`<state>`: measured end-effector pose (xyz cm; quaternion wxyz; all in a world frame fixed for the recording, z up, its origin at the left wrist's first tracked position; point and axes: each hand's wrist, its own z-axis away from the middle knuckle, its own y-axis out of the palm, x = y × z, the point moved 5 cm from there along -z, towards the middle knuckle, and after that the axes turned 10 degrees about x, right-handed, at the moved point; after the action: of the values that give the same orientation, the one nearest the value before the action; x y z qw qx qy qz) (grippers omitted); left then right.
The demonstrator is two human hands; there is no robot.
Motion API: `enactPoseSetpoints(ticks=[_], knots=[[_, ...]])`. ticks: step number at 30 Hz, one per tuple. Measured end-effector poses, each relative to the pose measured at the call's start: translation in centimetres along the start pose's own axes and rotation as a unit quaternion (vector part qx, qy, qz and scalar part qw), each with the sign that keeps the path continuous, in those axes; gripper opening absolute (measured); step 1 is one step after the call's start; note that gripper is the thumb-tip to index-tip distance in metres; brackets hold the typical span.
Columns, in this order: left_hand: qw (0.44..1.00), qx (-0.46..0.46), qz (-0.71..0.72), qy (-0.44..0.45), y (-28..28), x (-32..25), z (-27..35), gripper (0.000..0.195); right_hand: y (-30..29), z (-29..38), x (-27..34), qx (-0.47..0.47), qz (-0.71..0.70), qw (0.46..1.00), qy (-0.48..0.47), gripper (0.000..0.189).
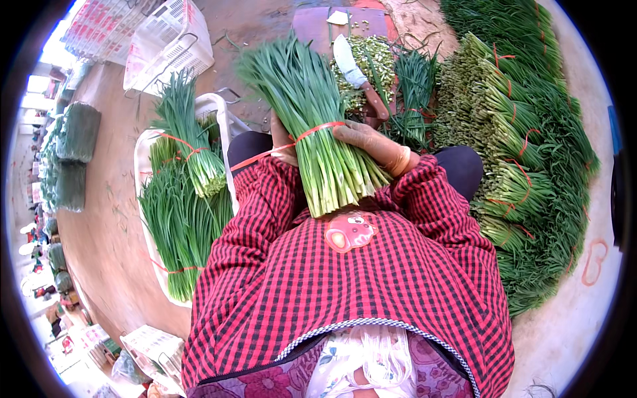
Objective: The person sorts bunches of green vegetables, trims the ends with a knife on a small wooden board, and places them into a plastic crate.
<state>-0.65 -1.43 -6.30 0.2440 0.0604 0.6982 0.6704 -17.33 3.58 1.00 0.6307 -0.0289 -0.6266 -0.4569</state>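
A thick bundle of garlic chives [311, 114] lies across my lap between both hands, its leaves pointing away and its pale cut stems towards my chest. Around its middle runs a red tie [318, 128], with a loose tail stretching left. My left hand [283, 142] grips the left side and is partly hidden behind the bundle. On the right side, my right hand [373, 142], which seems to wear a thin glove, holds the bundle with its fingers near the tie. Just beyond, a broad-bladed knife [351, 64] with a wooden handle rests on chopped stem ends [375, 54].
At the left stands a white basket [142, 199] with tied chive bundles [184, 219]. A long pile of chives [527, 149], many with red ties, lines the right. A small bunch [415, 94] lies near the purple mat [311, 25]. White crates [169, 45] stand at far left.
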Motion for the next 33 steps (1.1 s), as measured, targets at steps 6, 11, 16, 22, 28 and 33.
enactPoseSetpoints(ticks=[6,11,16,22,28,33], knots=[[0.987,0.019,-0.077,0.136,-2.1,-4.1,-0.8,0.051,-3.0,3.9,3.5,-0.116,0.136,0.98,-0.089,0.036],[0.977,0.024,-0.111,0.183,-3.7,-6.8,0.2,0.051,0.4,7.8,4.0,-0.15,0.173,0.971,-0.062,0.02],[0.973,0.03,-0.111,0.201,-2.4,-8.2,0.8,0.051,2.5,5.9,1.7,-0.126,0.223,0.964,-0.073,0.024],[0.969,0.031,-0.114,0.219,-1.7,-9.0,1.7,0.051,2.6,5.1,1.3,-0.114,0.238,0.962,-0.067,0.017],[0.965,0.03,-0.11,0.237,-1.5,-9.3,1.8,0.05,2.1,5.6,1.7,-0.133,0.242,0.959,-0.056,0.009],[0.96,0.019,-0.11,0.257,-1.2,-9.8,2.7,0.05,-3.0,9.8,3.8,-0.247,0.273,0.928,-0.061,0.004]])
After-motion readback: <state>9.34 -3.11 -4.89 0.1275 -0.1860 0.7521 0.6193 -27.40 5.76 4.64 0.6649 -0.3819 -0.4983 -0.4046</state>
